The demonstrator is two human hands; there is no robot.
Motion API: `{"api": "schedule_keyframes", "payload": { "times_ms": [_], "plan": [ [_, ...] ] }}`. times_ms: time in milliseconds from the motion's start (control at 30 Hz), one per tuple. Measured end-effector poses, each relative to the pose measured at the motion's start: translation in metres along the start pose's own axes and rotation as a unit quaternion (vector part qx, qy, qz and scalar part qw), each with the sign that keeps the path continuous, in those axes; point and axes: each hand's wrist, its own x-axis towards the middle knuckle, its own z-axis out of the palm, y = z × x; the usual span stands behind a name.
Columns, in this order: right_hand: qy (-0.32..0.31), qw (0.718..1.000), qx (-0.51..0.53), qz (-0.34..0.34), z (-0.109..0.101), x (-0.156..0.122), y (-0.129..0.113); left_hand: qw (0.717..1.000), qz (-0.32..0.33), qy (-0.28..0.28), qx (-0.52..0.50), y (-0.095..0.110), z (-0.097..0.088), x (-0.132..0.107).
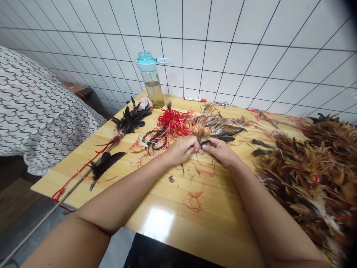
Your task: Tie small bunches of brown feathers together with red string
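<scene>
Near the middle of the table, my left hand is closed, its fingers pinched at the base of a small feather bundle. My right hand pinches the same base from the other side with thumb and fingers. The bundle's brown and black tips point away from me. A bit of red string shows by my fingertips, and its exact path between them is hidden. Just behind my left hand lies a heap of red string. Loose brown and black feathers spread out beyond my right hand.
A large pile of brown feathers covers the table's right side. At left, a stick with a black feather tuft overhangs the edge. A water bottle and a red marker stand or lie near the tiled wall. Patterned cloth hangs left.
</scene>
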Motion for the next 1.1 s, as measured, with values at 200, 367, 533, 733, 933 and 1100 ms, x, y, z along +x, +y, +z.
{"api": "schedule_keyframes", "payload": {
  "times_ms": [200, 367, 533, 733, 933, 1100],
  "plan": [
    [0.008, 0.999, 0.033, 0.003, 0.002, 0.004, 0.006, 0.999, -0.03, 0.008, -0.007, 0.003, 0.001, 0.0],
    [0.009, 0.999, 0.034, -0.002, 0.003, 0.004, 0.007, 0.999, -0.025, 0.021, 0.005, 0.006, 0.0, 0.0],
    [0.004, 0.999, 0.032, -0.003, 0.005, 0.004, 0.006, 0.999, -0.004, 0.026, 0.029, 0.003, 0.001, 0.0],
    [0.043, 0.998, 0.036, 0.017, 0.004, 0.002, 0.001, 0.998, 0.016, 0.058, 0.007, 0.002, 0.002, 0.001],
    [0.119, 0.987, 0.101, 0.043, 0.001, -0.001, -0.009, 0.992, -0.01, 0.118, 0.039, -0.004, 0.001, 0.001],
    [0.175, 0.98, 0.097, 0.022, -0.006, -0.013, -0.046, 0.991, -0.021, 0.124, 0.053, -0.014, 0.005, 0.001]
  ]
}}
